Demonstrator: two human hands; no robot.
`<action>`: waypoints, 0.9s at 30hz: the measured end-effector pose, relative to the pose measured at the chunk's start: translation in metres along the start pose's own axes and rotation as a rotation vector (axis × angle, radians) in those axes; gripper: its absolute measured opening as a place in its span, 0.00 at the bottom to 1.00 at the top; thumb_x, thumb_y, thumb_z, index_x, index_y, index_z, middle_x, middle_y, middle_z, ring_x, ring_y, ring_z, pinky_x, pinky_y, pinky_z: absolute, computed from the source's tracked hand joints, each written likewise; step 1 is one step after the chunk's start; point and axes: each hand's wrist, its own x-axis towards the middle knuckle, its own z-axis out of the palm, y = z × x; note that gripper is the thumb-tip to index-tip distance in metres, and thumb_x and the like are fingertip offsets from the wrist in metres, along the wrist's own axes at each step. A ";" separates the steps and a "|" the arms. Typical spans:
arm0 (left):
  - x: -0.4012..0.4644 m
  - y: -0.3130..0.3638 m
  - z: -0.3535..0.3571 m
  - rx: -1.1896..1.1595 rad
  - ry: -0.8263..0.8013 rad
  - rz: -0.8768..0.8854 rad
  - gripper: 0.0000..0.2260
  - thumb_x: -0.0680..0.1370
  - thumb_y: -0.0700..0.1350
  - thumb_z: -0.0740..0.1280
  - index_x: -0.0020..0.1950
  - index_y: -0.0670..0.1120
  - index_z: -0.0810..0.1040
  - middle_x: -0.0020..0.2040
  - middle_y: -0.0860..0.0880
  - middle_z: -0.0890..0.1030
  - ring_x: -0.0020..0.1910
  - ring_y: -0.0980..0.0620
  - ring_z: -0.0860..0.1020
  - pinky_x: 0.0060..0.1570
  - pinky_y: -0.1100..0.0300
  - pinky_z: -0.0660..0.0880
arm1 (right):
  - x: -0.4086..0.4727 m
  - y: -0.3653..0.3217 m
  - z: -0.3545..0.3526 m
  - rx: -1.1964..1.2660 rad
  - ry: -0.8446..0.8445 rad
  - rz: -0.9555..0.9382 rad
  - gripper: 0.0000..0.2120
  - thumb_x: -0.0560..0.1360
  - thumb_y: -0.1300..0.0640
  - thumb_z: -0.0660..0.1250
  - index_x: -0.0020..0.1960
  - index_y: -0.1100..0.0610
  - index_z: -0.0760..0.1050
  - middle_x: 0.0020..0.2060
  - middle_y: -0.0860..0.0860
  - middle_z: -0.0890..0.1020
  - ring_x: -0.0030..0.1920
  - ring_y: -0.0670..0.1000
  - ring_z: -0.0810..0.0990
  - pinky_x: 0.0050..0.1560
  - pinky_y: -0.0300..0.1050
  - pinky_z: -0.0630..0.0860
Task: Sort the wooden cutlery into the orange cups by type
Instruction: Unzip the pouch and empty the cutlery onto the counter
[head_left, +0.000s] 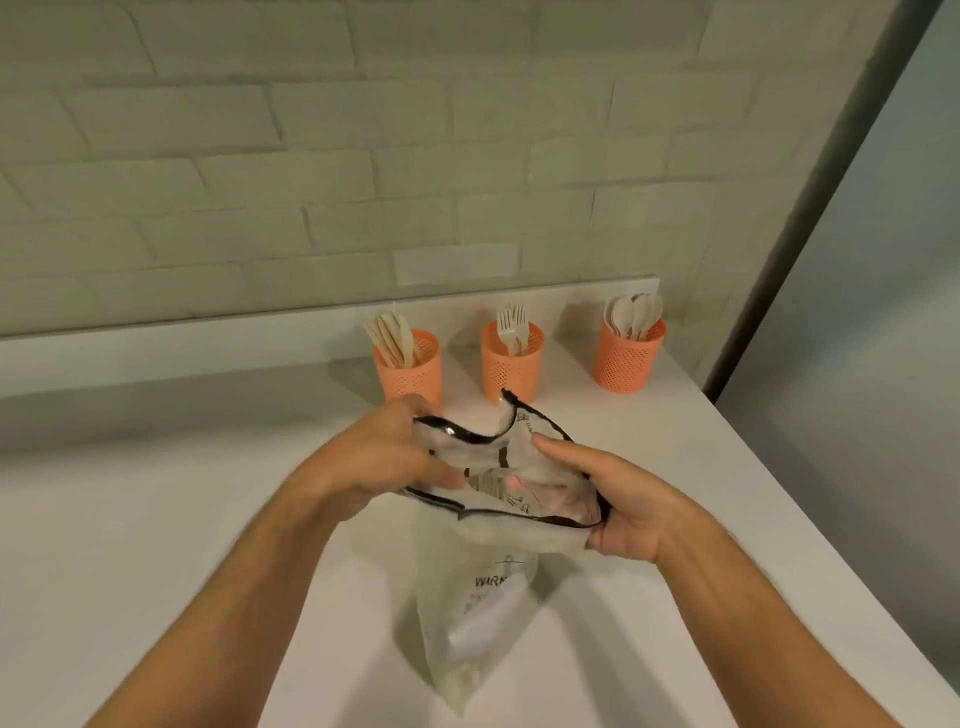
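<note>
Holding a clear plastic bag (483, 587) open by its black-edged mouth, both hands work over the white tabletop (156, 519): left hand (384, 457) pinches the near-left rim, right hand (618, 499) has fingers curled round the right rim. Behind, 3 orange cups stand w/ cutlery sorted: knives (392, 338) left, forks (511, 325) middle, spoons (634, 314) right.

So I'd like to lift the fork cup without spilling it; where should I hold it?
Grip the middle orange cup round its lower wall, coming from the front, your side. Its forks stick up past the rim, and the brick wall stands behind it.
</note>
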 end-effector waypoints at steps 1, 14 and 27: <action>0.001 -0.001 0.000 0.166 0.027 -0.020 0.22 0.69 0.40 0.78 0.59 0.48 0.76 0.48 0.45 0.81 0.44 0.49 0.81 0.41 0.52 0.81 | 0.003 -0.002 0.002 -0.128 0.052 0.007 0.19 0.70 0.42 0.73 0.52 0.56 0.87 0.46 0.52 0.86 0.49 0.52 0.81 0.61 0.50 0.77; 0.009 -0.035 -0.004 -1.147 -0.146 -0.127 0.23 0.70 0.31 0.66 0.65 0.42 0.74 0.59 0.38 0.81 0.54 0.40 0.82 0.43 0.43 0.83 | 0.023 -0.005 0.000 0.087 0.121 -0.044 0.25 0.73 0.42 0.70 0.62 0.59 0.81 0.57 0.59 0.84 0.58 0.59 0.83 0.61 0.55 0.77; 0.025 -0.056 0.009 0.543 0.120 0.072 0.19 0.74 0.35 0.67 0.62 0.51 0.73 0.55 0.48 0.66 0.39 0.51 0.74 0.37 0.67 0.72 | 0.029 -0.007 -0.010 -0.986 0.082 -0.373 0.33 0.69 0.58 0.79 0.67 0.40 0.70 0.61 0.49 0.72 0.60 0.49 0.76 0.63 0.48 0.77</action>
